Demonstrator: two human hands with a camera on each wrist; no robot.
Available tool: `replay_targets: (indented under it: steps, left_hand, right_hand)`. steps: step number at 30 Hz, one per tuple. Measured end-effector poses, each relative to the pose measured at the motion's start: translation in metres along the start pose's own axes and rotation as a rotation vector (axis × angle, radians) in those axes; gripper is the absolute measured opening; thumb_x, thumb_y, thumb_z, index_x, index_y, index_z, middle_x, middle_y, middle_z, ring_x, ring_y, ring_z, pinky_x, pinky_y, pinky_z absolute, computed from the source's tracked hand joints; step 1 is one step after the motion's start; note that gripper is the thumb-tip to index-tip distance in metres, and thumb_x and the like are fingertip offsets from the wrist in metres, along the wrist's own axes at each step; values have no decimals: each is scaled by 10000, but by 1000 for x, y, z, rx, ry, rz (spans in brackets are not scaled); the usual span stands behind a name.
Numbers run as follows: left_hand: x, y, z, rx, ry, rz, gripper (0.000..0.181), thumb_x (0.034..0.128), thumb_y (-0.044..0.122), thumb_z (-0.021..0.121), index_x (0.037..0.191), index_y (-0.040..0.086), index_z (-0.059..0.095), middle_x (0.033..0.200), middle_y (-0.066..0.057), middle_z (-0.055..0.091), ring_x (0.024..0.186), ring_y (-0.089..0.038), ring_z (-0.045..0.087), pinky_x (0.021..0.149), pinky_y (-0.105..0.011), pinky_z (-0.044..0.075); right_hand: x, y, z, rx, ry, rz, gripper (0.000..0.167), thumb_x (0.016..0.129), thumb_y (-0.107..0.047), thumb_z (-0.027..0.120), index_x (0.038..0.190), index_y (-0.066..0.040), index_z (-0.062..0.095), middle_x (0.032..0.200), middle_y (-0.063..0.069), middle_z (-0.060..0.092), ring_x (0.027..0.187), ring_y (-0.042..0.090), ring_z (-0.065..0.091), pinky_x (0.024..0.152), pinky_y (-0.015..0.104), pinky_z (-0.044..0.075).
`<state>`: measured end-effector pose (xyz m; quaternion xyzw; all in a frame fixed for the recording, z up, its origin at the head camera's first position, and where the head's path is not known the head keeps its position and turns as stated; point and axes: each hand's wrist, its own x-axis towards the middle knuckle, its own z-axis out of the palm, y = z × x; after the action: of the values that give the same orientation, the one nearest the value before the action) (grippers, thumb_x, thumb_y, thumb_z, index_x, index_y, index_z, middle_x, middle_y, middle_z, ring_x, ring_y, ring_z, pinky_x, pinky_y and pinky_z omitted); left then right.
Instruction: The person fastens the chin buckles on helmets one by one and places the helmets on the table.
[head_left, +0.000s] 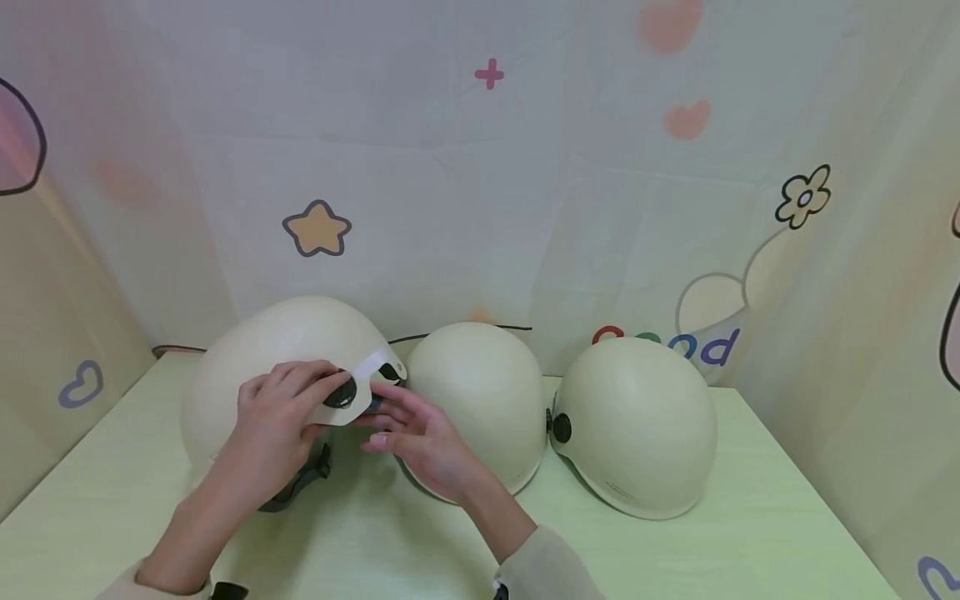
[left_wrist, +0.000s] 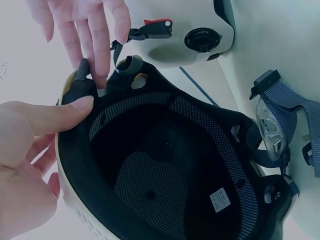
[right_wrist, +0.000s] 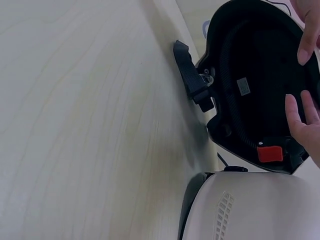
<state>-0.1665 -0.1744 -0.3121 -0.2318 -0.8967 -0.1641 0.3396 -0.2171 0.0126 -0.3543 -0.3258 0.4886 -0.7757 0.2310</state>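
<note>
A cream helmet (head_left: pixel 270 342) is tipped on its side at the left of the table, its black padded inside (left_wrist: pixel 150 175) facing the left wrist camera. My left hand (head_left: pixel 277 417) grips its rim, the thumb inside on the lining and the other fingers outside. Beside that edge is my right hand (head_left: pixel 423 442), its fingers extended by a dark strap loop (left_wrist: pixel 131 65); whether they touch the strap I cannot tell. In the right wrist view, a red buckle piece (right_wrist: pixel 270 153) shows at the helmet's lower edge. Another strap with a clip (right_wrist: pixel 192 75) lies by its other side.
Two more cream helmets stand on the pale wooden table (head_left: pixel 780 517): the middle helmet (head_left: pixel 480 383) right beside the tipped one, and the right helmet (head_left: pixel 637 425) with a round black fitting (head_left: pixel 561 428). A printed curtain (head_left: pixel 450 208) hangs behind and at both sides.
</note>
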Motion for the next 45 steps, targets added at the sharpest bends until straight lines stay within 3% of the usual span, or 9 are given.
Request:
replay_targets:
  steps: [6,13,19,25,27,34,41,45]
  left_hand:
    - [0,-1,0,6,-34,0,654,536,-123,809,1138,50,620,1122,-95,552,1075,-304,445,806,-528,309]
    - [0,-7,-3,-36,-5,3,636,553,-163,775,1133,33,603,1130,-123,539,1064,-332,441,835,-563,299]
    - [-2,-11,-8,-45,14,32,641,538,-167,777,1123,31,606,1116,-120,543,1046,-328,456,810,-574,329]
    - [-5,-16,-17,-47,5,43,636,536,-166,772,1112,45,607,1118,-98,536,1030,-317,455,768,-596,335]
    - [-7,-17,-19,-56,2,45,642,533,-180,761,1112,48,603,1117,-92,532,1032,-313,449,767,-596,326]
    - [-15,-22,-26,-77,-1,71,710,491,-217,747,1119,73,590,1112,-80,527,1023,-301,443,754,-575,309]
    - [-23,-26,-26,-72,6,99,757,460,-209,763,1133,87,586,1130,-74,514,1026,-309,431,749,-554,300]
    - [-25,-27,-26,-49,20,107,771,455,-200,767,1145,90,582,1140,-74,511,1035,-319,428,762,-550,295]
  right_hand:
    - [0,0,1,-1,8,21,572,844,183,430,1381,32,302,1239,152,464,1194,362,403,895,333,438]
    - [0,-1,1,-56,12,22,574,845,183,443,1382,32,307,1296,197,439,1194,291,428,908,363,432]
    - [-2,-2,-4,-111,143,92,596,836,153,470,1387,-25,328,1272,220,467,1126,287,495,877,361,459]
    - [-4,0,-10,-211,262,117,553,843,135,471,1361,-28,369,1078,200,507,864,191,566,827,390,487]
    - [-4,-1,-10,-226,282,116,556,849,124,485,1369,-29,356,1102,176,497,899,207,561,834,376,484]
    - [-1,2,-11,-100,221,120,697,843,134,480,1445,-101,219,1340,245,374,1223,383,380,930,362,418]
    - [-2,7,-16,42,162,112,672,819,169,444,1424,-61,267,1348,245,325,1179,305,415,903,368,429]
    - [-3,9,-18,66,125,102,663,818,167,436,1422,-45,267,1340,231,317,1171,282,414,900,370,430]
